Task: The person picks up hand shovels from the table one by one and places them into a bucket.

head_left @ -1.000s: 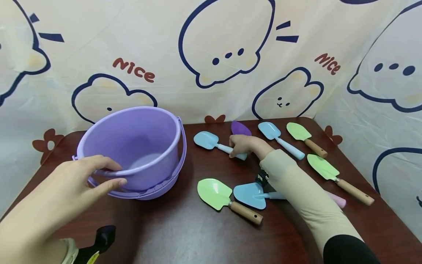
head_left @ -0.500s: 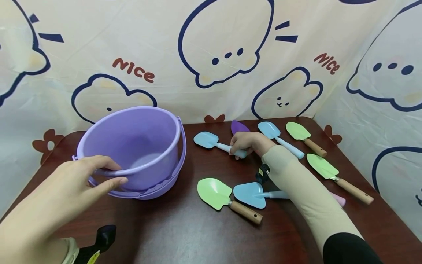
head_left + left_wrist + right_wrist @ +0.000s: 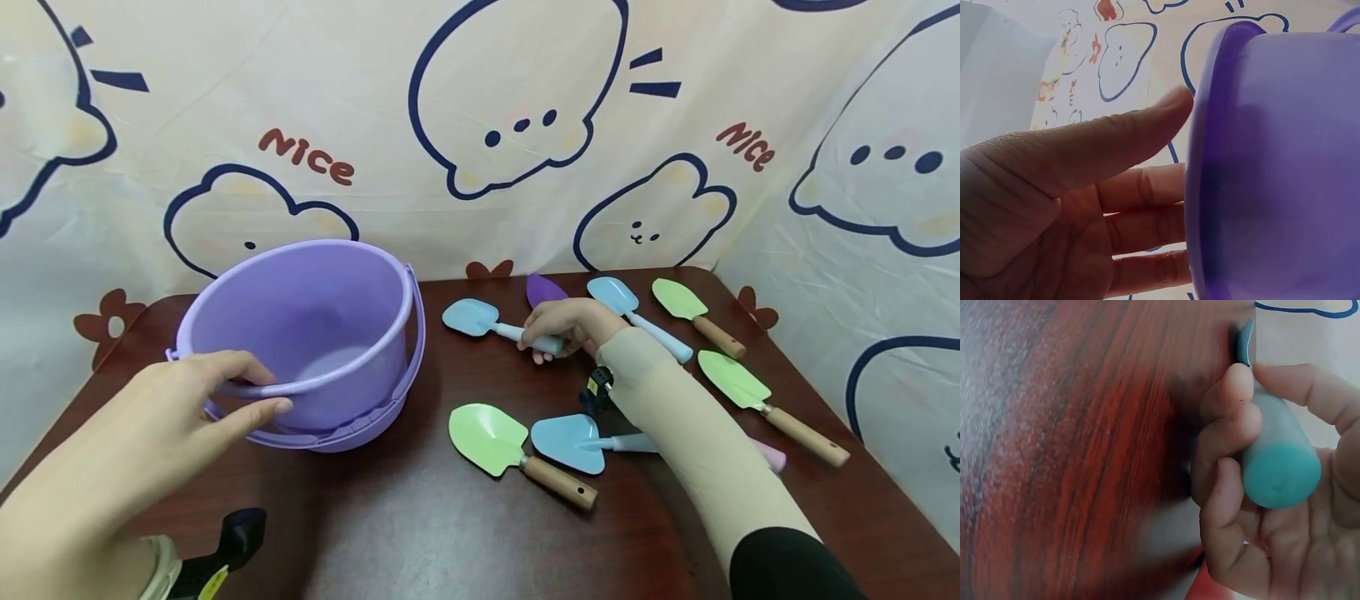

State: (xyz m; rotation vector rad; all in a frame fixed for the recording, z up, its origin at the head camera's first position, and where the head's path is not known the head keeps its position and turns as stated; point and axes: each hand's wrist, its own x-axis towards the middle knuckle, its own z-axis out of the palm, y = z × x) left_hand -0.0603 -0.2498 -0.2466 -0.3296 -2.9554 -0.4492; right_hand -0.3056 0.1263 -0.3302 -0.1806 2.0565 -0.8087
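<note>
A purple bucket (image 3: 300, 350) stands at the left of the table, its carrying handle hanging down on the outside. My left hand (image 3: 202, 400) holds its near rim, fingers over the inside and thumb outside; the left wrist view shows thumb and fingers at the rim (image 3: 1196, 156). Further right, my right hand (image 3: 566, 325) grips the handle of a light blue trowel (image 3: 470, 317). In the right wrist view several fingers curl round that handle (image 3: 1282, 472), whose end points at the camera. Behind the right hand lies a purple trowel (image 3: 545, 290), its handle hidden.
A green trowel (image 3: 487, 439) and a blue one (image 3: 567, 443) lie in front of the right hand. Another light blue trowel (image 3: 613, 297) and two green ones (image 3: 678, 298) lie to its right. A pink handle (image 3: 770, 455) shows beyond the right sleeve. Printed cloth hangs behind the table.
My right hand has closed its fingers round the light blue trowel's handle, turning slightly and shifting a little. The left hand and the bucket stay in place.
</note>
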